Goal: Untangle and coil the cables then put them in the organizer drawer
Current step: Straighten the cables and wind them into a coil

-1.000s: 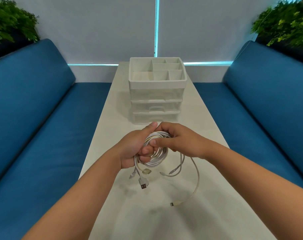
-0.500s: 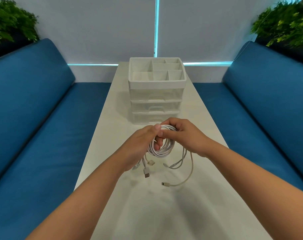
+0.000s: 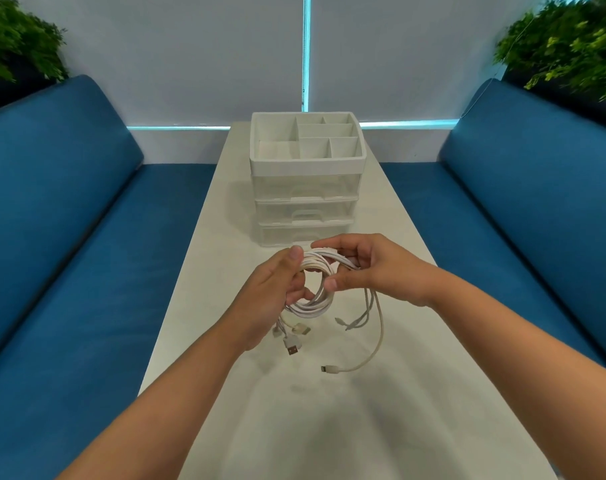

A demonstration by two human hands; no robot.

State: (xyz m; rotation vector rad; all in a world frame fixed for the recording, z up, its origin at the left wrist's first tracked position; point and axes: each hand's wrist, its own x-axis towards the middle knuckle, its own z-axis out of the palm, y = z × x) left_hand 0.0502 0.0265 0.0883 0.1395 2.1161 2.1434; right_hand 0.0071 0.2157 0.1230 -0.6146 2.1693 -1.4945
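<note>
Both hands up over table, just in front of organizer. Left hand gripped white cable coil, right hand pinched top of loop w/ thumb + fingers. Loose ends w/ plugs dangled below.

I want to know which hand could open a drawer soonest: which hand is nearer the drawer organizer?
Right. The right hand holds the cable coil just in front of the drawer organizer; the left hand grips the coil lower, nearer the person.
</note>
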